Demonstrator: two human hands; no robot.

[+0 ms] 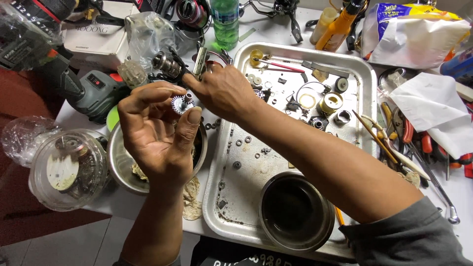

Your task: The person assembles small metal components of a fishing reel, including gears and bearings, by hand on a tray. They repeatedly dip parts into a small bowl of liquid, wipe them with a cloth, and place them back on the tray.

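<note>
The left hand (155, 130) pinches a small gear (183, 103) above a steel bowl (118, 165); the right hand (221, 91) grips a reel part (199, 61). A slipping gear could drop among the tray (367, 79) screws.

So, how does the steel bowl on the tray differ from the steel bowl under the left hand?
The round steel bowl on the tray is in full view and looks dark and empty; the steel bowl beside the tray is partly hidden by the left hand and holds pale scraps. The first sits inside the metal tray, the second outside it. Both stand upright.
</note>
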